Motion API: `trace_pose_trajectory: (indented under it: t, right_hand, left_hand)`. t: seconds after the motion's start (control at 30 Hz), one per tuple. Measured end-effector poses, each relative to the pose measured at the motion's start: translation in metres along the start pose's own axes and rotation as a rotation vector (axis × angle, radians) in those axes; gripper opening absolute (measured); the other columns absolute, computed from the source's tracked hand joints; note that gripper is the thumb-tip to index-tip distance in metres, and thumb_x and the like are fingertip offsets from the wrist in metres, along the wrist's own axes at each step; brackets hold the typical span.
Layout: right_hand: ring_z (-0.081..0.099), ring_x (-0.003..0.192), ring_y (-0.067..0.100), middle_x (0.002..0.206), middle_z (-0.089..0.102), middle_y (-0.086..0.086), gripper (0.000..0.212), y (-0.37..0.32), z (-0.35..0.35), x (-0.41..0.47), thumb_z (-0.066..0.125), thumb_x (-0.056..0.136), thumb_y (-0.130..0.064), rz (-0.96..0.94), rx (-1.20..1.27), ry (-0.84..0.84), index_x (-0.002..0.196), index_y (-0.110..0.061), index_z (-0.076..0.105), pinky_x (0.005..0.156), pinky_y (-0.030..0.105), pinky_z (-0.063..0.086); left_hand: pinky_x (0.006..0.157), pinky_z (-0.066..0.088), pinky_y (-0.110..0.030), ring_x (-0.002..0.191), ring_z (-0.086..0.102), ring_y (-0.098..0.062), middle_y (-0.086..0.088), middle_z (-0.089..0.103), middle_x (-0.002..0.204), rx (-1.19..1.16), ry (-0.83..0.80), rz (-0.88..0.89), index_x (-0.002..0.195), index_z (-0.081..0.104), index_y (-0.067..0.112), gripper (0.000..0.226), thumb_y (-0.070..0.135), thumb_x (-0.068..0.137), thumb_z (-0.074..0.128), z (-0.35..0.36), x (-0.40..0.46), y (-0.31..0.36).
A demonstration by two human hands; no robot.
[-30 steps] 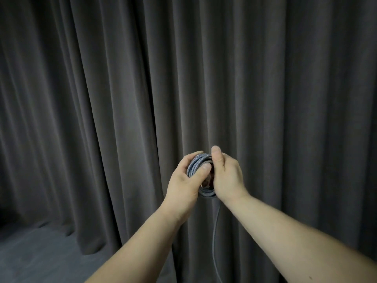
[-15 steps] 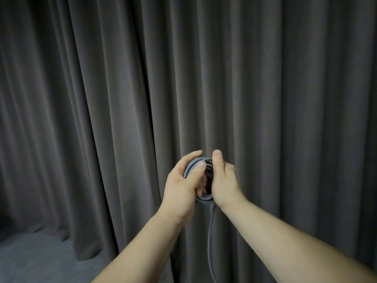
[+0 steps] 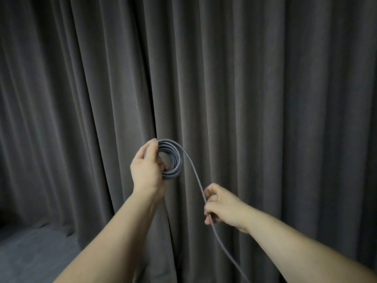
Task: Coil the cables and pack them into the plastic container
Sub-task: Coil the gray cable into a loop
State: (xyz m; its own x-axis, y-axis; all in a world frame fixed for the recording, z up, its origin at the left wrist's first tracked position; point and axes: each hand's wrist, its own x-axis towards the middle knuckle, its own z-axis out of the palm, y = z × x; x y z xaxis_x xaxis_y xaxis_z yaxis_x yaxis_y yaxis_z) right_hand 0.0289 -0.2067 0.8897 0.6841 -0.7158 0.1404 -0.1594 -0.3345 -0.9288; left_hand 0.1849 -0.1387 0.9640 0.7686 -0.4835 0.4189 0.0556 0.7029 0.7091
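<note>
- Coiling is well underway: the left hand (image 3: 147,168) grips a coil (image 3: 171,158) of several grey cable loops, raised before the curtain (image 3: 265,99).
- Lower and to the right, the right hand (image 3: 221,207) pinches the loose tail (image 3: 194,173); hands apart.
- Left: the tail running off the near edge, then packing; no container in view.

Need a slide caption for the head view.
Left hand holds coiled grey braided cable; right hand grips its loose tail.
</note>
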Motion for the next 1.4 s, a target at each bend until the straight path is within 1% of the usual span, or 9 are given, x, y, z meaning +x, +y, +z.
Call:
trace_pose_trajectory:
  t: [0.13,0.23,0.3,0.53,0.7,0.83,1.1,1.27,1.4]
  right_hand:
    - [0.059,0.064,0.02,0.074,0.06,0.001,0.018,0.001,-0.007,0.007,0.051,0.09,-0.006,-0.098,-0.345,0.287,0.082,-0.022,0.051,0.057,0.026,0.047]
    - [0.061,0.095,0.025,0.097,0.066,-0.002,0.019,-0.031,0.0,-0.005,0.049,0.086,-0.017,-0.338,-0.966,0.14,0.098,-0.026,0.061,0.078,0.029,0.048]
    - [0.059,0.102,0.024,0.107,0.066,-0.001,0.028,-0.06,0.012,-0.014,0.05,0.084,-0.018,-0.472,-1.104,-0.016,0.105,-0.025,0.065,0.085,0.03,0.047]
    - [0.061,0.093,0.012,0.095,0.064,-0.002,0.018,-0.095,0.005,-0.004,0.065,0.086,-0.014,-0.544,-0.546,0.016,0.098,-0.021,0.076,0.088,0.022,0.045]
    - [0.054,0.059,0.001,0.063,0.061,-0.01,0.015,-0.076,0.01,0.004,0.081,0.071,-0.017,-0.402,-0.169,0.315,0.072,-0.018,0.066,0.062,0.018,0.044]
    - [0.044,0.05,0.006,0.054,0.05,-0.008,0.035,-0.075,0.008,0.003,0.085,0.063,-0.031,-0.318,-0.181,0.462,0.065,-0.018,0.053,0.05,0.021,0.037]
    - [0.044,0.046,0.01,0.055,0.052,0.0,0.015,-0.062,-0.007,0.005,0.069,0.081,0.002,-0.258,0.252,0.238,0.075,-0.008,0.061,0.046,0.022,0.036]
    - [0.049,0.05,0.008,0.06,0.059,0.0,0.008,-0.06,-0.004,0.006,0.071,0.081,-0.003,-0.283,0.256,0.359,0.077,-0.009,0.068,0.047,0.017,0.04]
    - [0.062,0.071,0.01,0.077,0.067,-0.004,0.008,-0.05,0.0,0.009,0.067,0.085,-0.015,-0.423,-0.016,0.547,0.082,-0.018,0.073,0.071,0.026,0.05]
  left_hand:
    - [0.062,0.043,-0.025,0.065,0.048,-0.009,0.002,0.057,0.076,0.115,0.08,0.034,0.1,0.071,0.02,0.014,0.027,0.089,0.066,-0.019,0.012,-0.003]
    - [0.076,0.049,-0.034,0.082,0.055,-0.018,-0.005,0.064,0.094,0.269,0.064,0.058,0.1,0.07,0.029,0.013,0.031,0.088,0.067,-0.027,0.012,-0.008]
    - [0.081,0.054,-0.04,0.083,0.057,-0.02,-0.006,0.069,0.101,0.4,0.022,0.074,0.102,0.069,0.03,0.014,0.03,0.088,0.068,-0.028,0.008,-0.011]
    - [0.085,0.056,-0.042,0.092,0.071,-0.026,-0.011,0.074,0.095,0.309,-0.233,-0.118,0.099,0.071,0.023,0.01,0.022,0.093,0.062,-0.024,-0.02,-0.02]
    - [0.045,0.038,-0.021,0.043,0.045,-0.009,-0.006,0.059,0.064,0.063,-0.26,-0.343,0.109,0.068,0.004,0.04,0.035,0.102,0.042,-0.012,-0.034,-0.022]
    - [0.067,0.048,-0.029,0.067,0.059,-0.018,-0.012,0.067,0.082,0.08,-0.295,-0.302,0.108,0.069,0.006,0.042,0.041,0.099,0.046,-0.009,-0.041,-0.028]
    - [0.047,0.024,-0.023,0.051,0.032,-0.009,-0.012,0.05,0.083,0.159,-0.305,-0.159,0.094,0.069,0.014,0.023,0.026,0.1,0.05,-0.017,-0.04,-0.03]
    - [0.048,0.024,-0.024,0.048,0.029,-0.007,-0.004,0.051,0.074,0.153,-0.354,-0.173,0.095,0.068,0.014,0.023,0.026,0.1,0.049,-0.017,-0.045,-0.028]
    - [0.046,0.031,-0.022,0.045,0.029,-0.007,0.0,0.038,0.063,0.1,-0.3,-0.174,0.108,0.065,0.007,0.019,0.019,0.098,0.054,-0.009,-0.047,-0.029]
